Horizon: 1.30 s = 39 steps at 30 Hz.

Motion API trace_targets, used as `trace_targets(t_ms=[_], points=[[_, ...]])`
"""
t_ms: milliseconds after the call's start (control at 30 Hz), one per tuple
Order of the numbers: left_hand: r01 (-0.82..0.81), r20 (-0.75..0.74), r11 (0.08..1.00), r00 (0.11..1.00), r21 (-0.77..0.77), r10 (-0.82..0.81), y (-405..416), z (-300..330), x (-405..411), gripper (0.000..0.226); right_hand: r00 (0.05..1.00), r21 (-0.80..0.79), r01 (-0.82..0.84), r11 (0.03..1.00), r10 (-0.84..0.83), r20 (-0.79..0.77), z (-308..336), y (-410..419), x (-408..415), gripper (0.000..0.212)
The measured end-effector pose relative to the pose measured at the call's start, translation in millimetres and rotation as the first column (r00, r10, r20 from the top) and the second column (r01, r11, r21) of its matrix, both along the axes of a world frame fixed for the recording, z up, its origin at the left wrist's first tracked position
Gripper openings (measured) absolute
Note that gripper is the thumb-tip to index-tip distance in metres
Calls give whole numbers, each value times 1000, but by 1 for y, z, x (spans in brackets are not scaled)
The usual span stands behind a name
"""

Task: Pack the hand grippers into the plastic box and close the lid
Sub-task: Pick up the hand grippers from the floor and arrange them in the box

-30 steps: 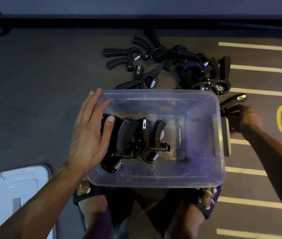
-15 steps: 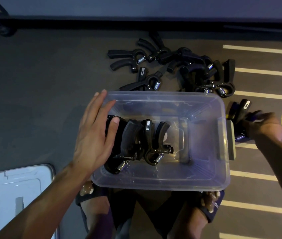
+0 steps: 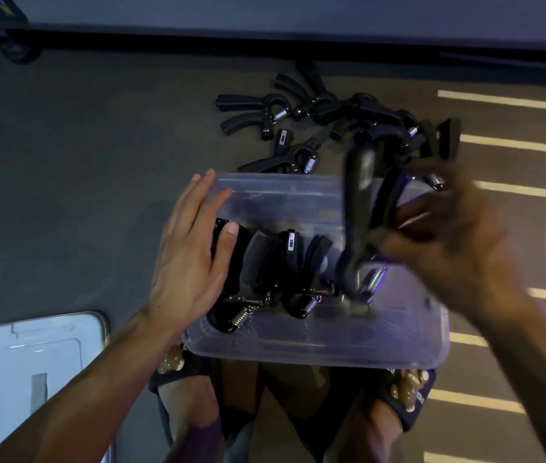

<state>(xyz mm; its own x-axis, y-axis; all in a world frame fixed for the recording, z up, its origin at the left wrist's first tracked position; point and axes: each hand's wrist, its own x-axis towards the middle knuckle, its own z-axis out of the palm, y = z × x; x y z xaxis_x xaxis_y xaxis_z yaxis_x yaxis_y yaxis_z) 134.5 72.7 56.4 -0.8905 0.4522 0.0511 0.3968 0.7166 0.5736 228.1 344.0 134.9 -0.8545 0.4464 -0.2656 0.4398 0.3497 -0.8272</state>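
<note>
Two hand grippers [image 3: 275, 269] stand in the plastic box [image 3: 315, 345]. Her right hand [image 3: 445, 242] grips a third hand gripper [image 3: 360, 208] above it. Left hand [image 3: 191, 248] lies flat-fingered on the box's end.

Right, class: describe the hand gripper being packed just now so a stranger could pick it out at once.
Start at the clear plastic storage box on the dark floor. Above its right half, the right hand holds one black spring-loaded hand gripper. Unlike the grippers standing inside the box or lying piled beyond it, this one is airborne, blurred, spring end pointing down.
</note>
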Motion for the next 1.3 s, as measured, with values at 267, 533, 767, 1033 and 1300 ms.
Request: trace_targets(t_ms=[267,533,767,1033,1300], points=[[10,8,1000,1000,14,-10,-1,-1,-1,45,902,272,-319,908,203,380,-71,-40,5,73],[13,6,1000,1000,18,-13,-2,-1,-1,45,865,231,-352,907,220,452,-108,-51,-12,64],[17,4,1000,1000,13,-17,-1,-1,-1,45,885,88,-275,957,217,413,-116,-46,-13,60],[17,9,1000,1000,2,-17,-1,-1,-1,45,811,204,-443,873,293,506,-109,-38,-6,72],[16,17,1000,1000,-22,-16,-1,-1,-2,45,914,15,-405,914,405,31,-1,-2,-79,11]])
